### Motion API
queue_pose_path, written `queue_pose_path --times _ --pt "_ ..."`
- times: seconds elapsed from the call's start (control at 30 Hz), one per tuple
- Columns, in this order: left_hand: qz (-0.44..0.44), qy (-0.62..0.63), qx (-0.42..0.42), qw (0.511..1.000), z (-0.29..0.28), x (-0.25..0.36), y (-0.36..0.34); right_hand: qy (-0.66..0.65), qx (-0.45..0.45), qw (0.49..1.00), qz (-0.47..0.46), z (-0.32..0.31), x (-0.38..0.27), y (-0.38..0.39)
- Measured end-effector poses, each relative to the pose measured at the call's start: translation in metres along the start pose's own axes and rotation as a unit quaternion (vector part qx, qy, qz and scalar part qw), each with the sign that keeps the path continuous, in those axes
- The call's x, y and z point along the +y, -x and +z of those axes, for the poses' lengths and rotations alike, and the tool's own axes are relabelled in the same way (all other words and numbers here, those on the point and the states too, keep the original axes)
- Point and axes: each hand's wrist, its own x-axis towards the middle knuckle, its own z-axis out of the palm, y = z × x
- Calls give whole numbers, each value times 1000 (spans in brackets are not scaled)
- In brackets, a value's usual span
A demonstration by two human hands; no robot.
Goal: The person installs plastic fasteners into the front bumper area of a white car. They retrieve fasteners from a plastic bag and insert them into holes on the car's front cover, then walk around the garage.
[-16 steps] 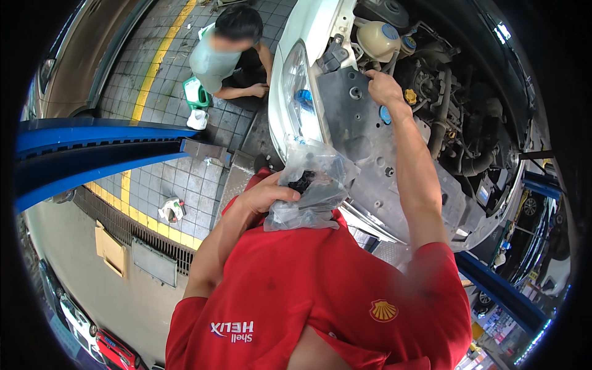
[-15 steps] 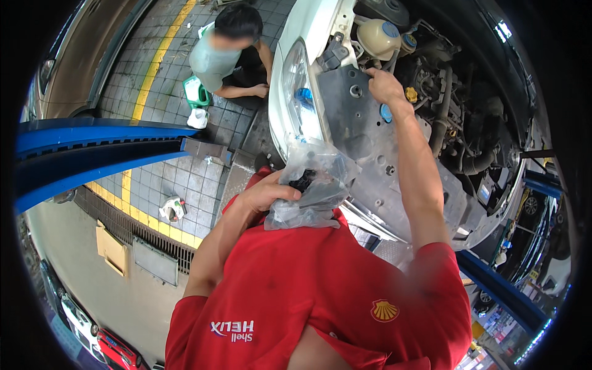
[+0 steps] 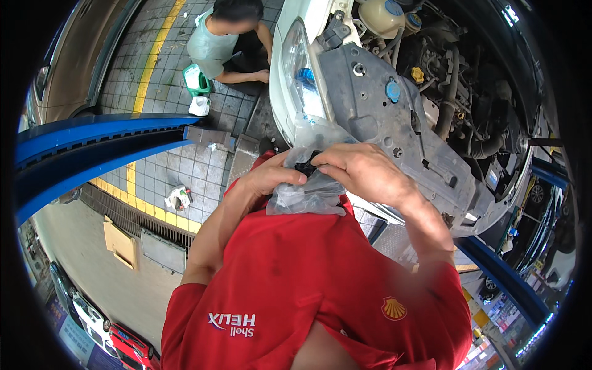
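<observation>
A translucent plastic bag point(image 3: 302, 200) hangs in front of my chest, gripped by my left hand point(image 3: 274, 176) with its fingers closed. Inside or at the mouth of the bag is a small black part point(image 3: 306, 164); its exact shape is hard to make out. My right hand point(image 3: 364, 169) has its fingers pinched at that part, beside my left thumb. Just beyond both hands is the white car's front, with a grey dusty top panel point(image 3: 345, 80), a headlight point(image 3: 302, 61) and the exposed engine bay point(image 3: 456, 105).
A co-worker point(image 3: 213, 46) crouches left of the car beside a green jug point(image 3: 195, 79) and a white container point(image 3: 199, 105). Blue lift posts point(image 3: 92, 142) flank the car, another blue beam point(image 3: 499, 271) at lower right. A small white item point(image 3: 177, 198) lies on the tiled floor.
My right hand has come down from the engine bay near the reservoir to the bag, and its fingers are now on the black part. My left hand still holds the bag.
</observation>
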Motion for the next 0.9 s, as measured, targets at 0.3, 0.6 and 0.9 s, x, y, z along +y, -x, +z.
queue_pose_path --times 0.3,0.6,0.9 --pt "19 11 3 1000 2 0 -2 77 -22 989 121 13 -6 19" --pt "15 14 7 1000 0 1 -6 121 -10 987 104 17 -5 11" --pt "8 9 -7 1000 -1 7 -7 97 71 987 102 26 7 14"
